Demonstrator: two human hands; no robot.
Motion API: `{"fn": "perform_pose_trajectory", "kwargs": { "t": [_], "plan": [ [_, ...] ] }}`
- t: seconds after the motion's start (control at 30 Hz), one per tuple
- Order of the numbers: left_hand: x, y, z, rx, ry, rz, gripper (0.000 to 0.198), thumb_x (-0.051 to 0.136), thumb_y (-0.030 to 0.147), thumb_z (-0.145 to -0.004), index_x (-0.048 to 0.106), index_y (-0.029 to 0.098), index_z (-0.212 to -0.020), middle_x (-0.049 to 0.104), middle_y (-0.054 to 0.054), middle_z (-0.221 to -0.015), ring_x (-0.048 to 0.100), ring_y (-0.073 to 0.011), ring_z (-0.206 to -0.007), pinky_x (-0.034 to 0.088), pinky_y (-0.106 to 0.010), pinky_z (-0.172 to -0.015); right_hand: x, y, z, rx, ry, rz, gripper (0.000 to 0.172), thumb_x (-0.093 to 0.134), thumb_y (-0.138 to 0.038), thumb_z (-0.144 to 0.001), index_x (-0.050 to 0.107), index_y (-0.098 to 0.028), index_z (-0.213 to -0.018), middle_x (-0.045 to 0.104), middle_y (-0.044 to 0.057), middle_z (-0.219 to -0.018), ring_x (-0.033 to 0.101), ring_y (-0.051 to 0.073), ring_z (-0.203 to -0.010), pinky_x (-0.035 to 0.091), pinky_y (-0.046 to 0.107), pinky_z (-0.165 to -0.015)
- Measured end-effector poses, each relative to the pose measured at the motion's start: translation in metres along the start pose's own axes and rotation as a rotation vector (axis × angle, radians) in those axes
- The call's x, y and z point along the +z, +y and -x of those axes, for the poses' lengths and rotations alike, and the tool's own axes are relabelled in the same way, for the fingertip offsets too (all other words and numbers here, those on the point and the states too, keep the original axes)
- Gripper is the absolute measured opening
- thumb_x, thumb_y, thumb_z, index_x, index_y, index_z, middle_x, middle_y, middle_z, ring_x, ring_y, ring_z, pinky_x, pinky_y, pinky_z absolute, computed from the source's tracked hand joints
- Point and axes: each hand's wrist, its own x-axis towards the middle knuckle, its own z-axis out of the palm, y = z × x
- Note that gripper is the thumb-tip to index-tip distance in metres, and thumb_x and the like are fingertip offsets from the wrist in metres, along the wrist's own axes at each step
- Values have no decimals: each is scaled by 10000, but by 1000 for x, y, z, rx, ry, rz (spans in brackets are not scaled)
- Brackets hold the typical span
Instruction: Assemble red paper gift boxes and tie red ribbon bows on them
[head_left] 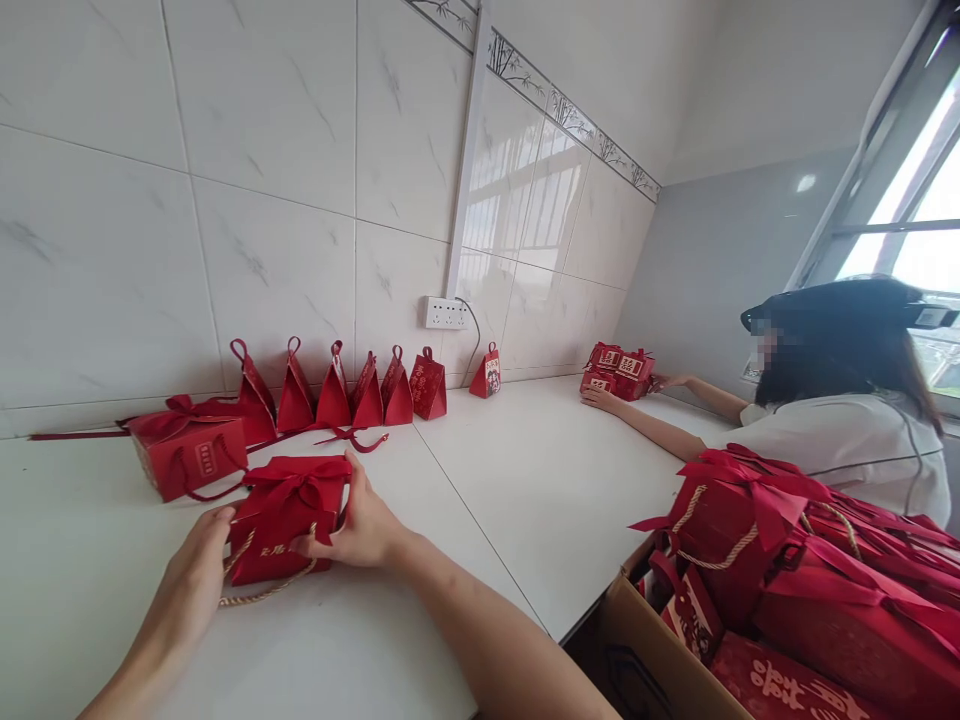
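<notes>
A red gift box (285, 515) with a ribbon bow on top and a twisted gold cord handle rests on the white table in front of me. My left hand (191, 560) presses its left side, fingers closed against the edge. Around its right side, my right hand (364, 520) grips with the thumb on the front face. Just behind and to the left stands another red gift box (191, 455) with a bow and a dark red cord handle. A loose red ribbon (352, 438) lies behind the held box.
Several triangular red boxes (334, 395) with loops line the tiled wall, one (487, 372) apart. A power strip (446, 313) is mounted above. At right, a cardboard carton (637, 640) overflows with red gift boxes. Beyond it, a co-worker (840, 440) reaches toward stacked red boxes (619, 372).
</notes>
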Motion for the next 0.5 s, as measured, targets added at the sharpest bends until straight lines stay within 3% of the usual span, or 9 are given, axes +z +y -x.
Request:
{"fn": "perform_pose_trajectory", "kwargs": {
  "t": [0.07, 0.17, 0.27, 0.4, 0.5],
  "plan": [
    [0, -2, -1, -83, -71, 69, 455, 523, 630, -583, 583, 262, -844, 691, 10, -866, 628, -264, -880, 548, -337, -668, 0, 0, 0, 1, 5, -3, 1192, 854, -369, -473, 131, -215, -1408, 391, 127, -1384, 345, 295, -1332, 307, 477, -1090],
    [1, -5, -3, -80, -112, 128, 605, 568, 744, -529, 584, 245, -871, 694, 4, -855, 624, -268, -864, 542, -336, -676, 1, 5, -1, -5, 15, -55, 1193, 859, -338, -466, 132, -219, -1404, 410, 127, -1373, 367, 290, -1322, 289, 480, -1100],
    [4, -10, -4, -27, -155, 191, 706, 583, 791, -512, 591, 208, -910, 689, -41, -929, 610, -285, -926, 530, -352, -735, 4, 11, -3, -15, 49, -270, 1141, 859, -313, -470, 170, -247, -1377, 500, 92, -1289, 510, 259, -1198, 380, 465, -1041],
    [10, -13, 3, 130, -185, 245, 709, 548, 730, -629, 588, 147, -1031, 623, -119, -1141, 549, -290, -1108, 473, -367, -895, 7, 16, -5, 125, 132, -623, 876, 827, -409, -522, 337, -256, -1233, 588, 58, -1142, 646, 204, -934, 541, 381, -803],
    [13, -13, 9, 130, -168, 259, 727, 565, 633, -683, 491, 166, -1235, 506, -119, -1322, 474, -274, -1224, 417, -373, -978, 7, 18, -4, 177, 146, -603, 610, 632, -612, -705, 437, -237, -1146, 635, 67, -1037, 664, 182, -810, 544, 318, -640]
  ]
}}
